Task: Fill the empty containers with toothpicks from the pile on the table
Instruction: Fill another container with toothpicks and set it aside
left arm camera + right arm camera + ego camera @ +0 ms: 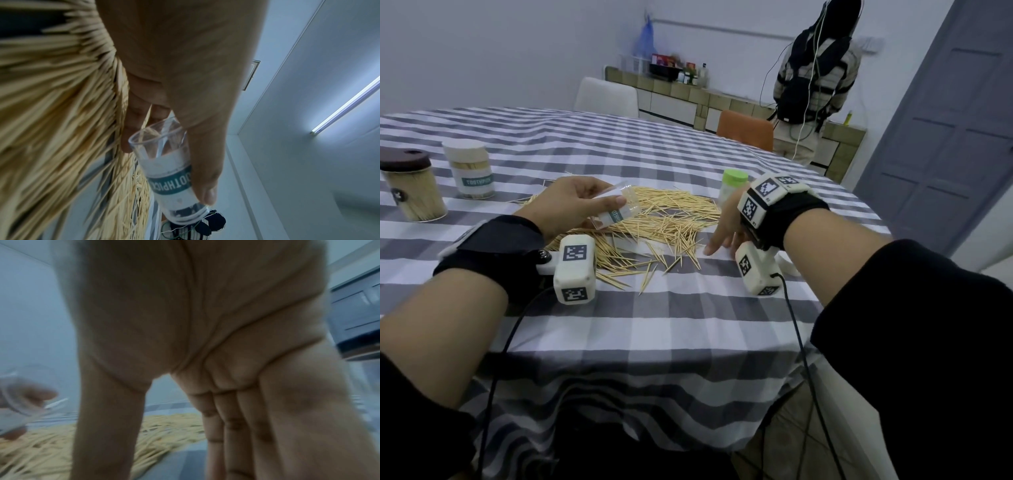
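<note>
Toothpick container [170, 175], nearly empty, lies tilted in curled left fingers [205, 186]; right fingers [236, 426] straight, empty.

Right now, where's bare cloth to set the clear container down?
Bare checked cloth runs along the near edge, between both wrists. More lies behind the pile, toward the chairs. Crowded: the pile itself, the two full jars at left, and the green-lidded container by the right hand.

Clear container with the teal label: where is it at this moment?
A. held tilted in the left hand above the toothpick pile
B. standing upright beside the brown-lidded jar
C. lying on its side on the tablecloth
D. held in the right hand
A: the left hand grips the clear container tilted over the toothpick pile, lidless.
</note>
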